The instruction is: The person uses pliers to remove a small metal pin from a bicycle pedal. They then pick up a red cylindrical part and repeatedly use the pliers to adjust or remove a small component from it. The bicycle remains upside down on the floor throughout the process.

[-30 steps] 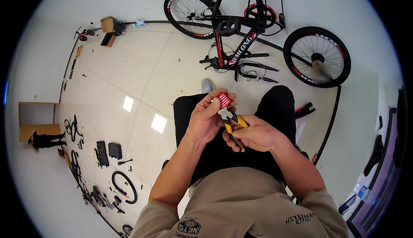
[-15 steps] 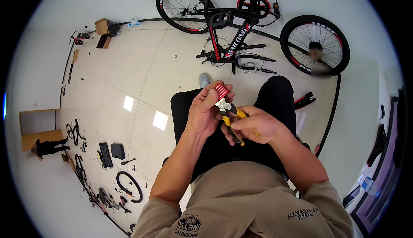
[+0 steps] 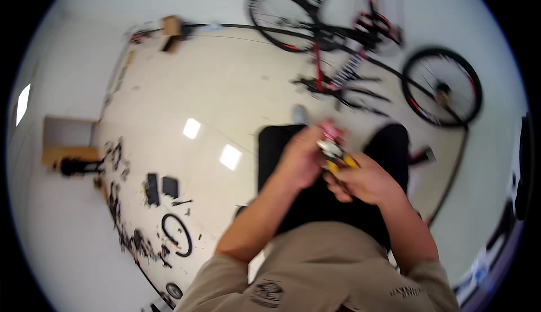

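Held over my black-trousered lap, my left hand is closed on a small red-and-white striped item, now blurred. My right hand grips pliers with yellow-and-black handles, their metal jaws at the striped item's lower end. Whether the jaws grip it I cannot tell. Both hands are close together, and the whole view is smeared by motion.
Beyond my feet lies a black-and-red bicycle frame with two wheels. Cardboard boxes stand by the far wall. At left are black cases, scattered parts, a loose tyre and a dark-clothed person.
The scene has shifted rightward in the picture and turned blurry. My hands and the pliers sit further right, still together around the striped item.
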`<state>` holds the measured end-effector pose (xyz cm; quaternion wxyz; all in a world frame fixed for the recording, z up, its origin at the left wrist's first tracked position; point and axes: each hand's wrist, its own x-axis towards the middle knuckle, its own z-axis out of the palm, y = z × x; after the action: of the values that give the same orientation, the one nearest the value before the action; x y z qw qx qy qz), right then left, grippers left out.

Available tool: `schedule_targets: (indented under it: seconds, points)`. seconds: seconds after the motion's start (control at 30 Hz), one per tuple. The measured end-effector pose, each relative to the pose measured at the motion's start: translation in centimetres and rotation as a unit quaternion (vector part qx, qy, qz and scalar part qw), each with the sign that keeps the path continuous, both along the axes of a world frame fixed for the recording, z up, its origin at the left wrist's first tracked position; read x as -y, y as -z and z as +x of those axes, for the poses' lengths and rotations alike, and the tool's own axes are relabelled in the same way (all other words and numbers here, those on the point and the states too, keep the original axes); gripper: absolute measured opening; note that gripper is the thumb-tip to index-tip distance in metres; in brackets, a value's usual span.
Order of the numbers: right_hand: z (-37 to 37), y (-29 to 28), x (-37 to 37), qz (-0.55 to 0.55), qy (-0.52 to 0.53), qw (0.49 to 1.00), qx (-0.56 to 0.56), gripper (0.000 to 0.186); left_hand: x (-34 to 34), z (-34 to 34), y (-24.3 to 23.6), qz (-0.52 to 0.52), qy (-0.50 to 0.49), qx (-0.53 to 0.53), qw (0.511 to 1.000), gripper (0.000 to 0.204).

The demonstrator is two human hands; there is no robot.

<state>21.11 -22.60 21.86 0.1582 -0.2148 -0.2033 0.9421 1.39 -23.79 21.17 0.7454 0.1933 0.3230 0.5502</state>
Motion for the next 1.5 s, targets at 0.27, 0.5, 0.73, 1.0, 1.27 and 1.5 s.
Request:
schedule_targets:
  seconds: [0.27, 0.5, 0.73, 1.0, 1.27, 1.5]
  points:
    - [-1.5, -2.1, 0.8, 0.027, 0.081, 0.994, 0.068, 0.038, -0.1, 0.4, 0.4, 0.000, 0.021, 0.001, 1.000, 0.044]
    - [0.0, -0.8, 0.2, 0.036, -0.028, 0.998, 0.052, 0.032, 0.4, 0.6, 2.8, -0.005, 0.023, 0.011, 1.000, 0.050]
    - [-1.4, -0.4, 1.0, 0.048, 0.003, 0.990, 0.129, 0.026, 0.2, 0.0, 2.2, 0.025, 0.014, 0.013, 1.000, 0.054]
    - [-1.9, 0.8, 2.4, 0.053, 0.010, 0.996, 0.073, 0.023, 0.7, -1.9, 1.1, 0.032, -0.017, 0.006, 0.999, 0.063]
    - [0.8, -0.6, 2.3, -0.046, -0.025, 0.998, 0.024, 0.025, 1.7, 0.4, -1.1, 0.043, 0.008, -0.012, 0.999, 0.050]
    - [0.6, -0.6, 2.3, -0.056, -0.014, 0.998, 0.009, 0.024, 1.6, 0.9, -1.3, 0.037, -0.028, -0.051, 0.998, 0.044]
